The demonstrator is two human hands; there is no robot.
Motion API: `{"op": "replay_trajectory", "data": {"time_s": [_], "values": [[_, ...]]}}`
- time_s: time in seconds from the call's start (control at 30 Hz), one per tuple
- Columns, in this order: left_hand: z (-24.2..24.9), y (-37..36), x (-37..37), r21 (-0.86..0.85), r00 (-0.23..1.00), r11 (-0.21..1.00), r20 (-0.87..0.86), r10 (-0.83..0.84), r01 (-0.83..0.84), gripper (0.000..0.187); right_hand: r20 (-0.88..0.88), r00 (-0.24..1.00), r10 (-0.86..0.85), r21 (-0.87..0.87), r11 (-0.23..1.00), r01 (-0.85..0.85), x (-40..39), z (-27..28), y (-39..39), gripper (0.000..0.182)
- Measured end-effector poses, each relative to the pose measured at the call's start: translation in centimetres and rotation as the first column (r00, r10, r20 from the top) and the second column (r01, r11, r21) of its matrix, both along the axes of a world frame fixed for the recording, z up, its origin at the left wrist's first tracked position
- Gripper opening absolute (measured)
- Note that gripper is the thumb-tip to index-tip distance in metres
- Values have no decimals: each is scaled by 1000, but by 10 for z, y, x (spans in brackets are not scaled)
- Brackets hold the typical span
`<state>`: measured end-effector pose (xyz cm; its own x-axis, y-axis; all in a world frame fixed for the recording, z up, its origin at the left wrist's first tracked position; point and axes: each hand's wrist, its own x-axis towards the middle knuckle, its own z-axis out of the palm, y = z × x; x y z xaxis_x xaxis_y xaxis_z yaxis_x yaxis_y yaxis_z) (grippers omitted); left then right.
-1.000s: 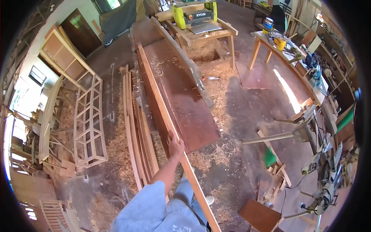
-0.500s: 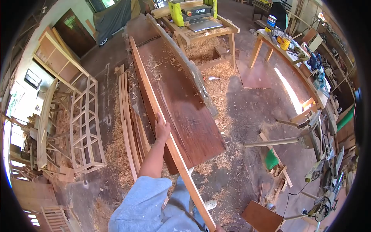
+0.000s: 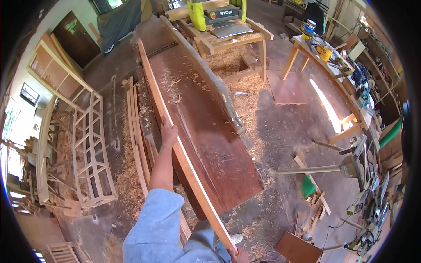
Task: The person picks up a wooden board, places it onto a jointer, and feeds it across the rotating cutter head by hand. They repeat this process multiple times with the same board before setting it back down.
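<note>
A long, narrow wooden board (image 3: 185, 161) slants from the upper left to the lower middle, above a wide reddish-brown panel (image 3: 210, 144) strewn with shavings. My left hand (image 3: 169, 131) grips the board near its middle, fingers wrapped round its edge. At the board's near end, low in the view, my right hand (image 3: 239, 254) is closed on it. The far end of the board lies over the left edge of the panel.
A green planer (image 3: 218, 16) stands on a wooden stand beyond the panel. Long strips (image 3: 137, 131) lie on the floor at left, near a lattice frame (image 3: 92, 149). At right are a cluttered workbench (image 3: 326, 65) and a metal roller stand (image 3: 309, 169).
The board's near end has come further into view, with my right hand now visible on it. My left hand appears slightly higher and further left, and the camera view has shifted a little.
</note>
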<state>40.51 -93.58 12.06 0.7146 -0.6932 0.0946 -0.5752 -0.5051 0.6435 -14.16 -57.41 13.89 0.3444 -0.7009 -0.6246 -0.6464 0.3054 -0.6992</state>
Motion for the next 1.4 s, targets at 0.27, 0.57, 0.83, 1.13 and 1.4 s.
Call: {"op": "replay_trajectory", "data": {"time_s": [0.27, 0.57, 0.83, 1.13, 1.4], "values": [[-2, 87, -126, 46, 997, 998, -71, 43, -40, 78, -66, 997, 45, 30, 999, -43, -100, -3, 65, 51], [-11, 222, -297, -6, 999, 1000, -35, -4, 3, 78, -102, 995, 15, 4, 1000, -15, -179, -5, 136, 53], [-11, 253, -328, -17, 999, 1000, 41, -15, 16, 77, -122, 992, -27, 10, 1000, 29, -196, -9, 160, 54], [5, 173, -240, 52, 996, 999, -95, -4, 9, 75, -158, 987, -37, 50, 998, 45, -178, -1, 151, 56], [-1, 104, -157, 82, 999, 997, -52, -11, 15, 74, -175, 984, -35, 39, 998, 42, -141, -2, 116, 58]]}}
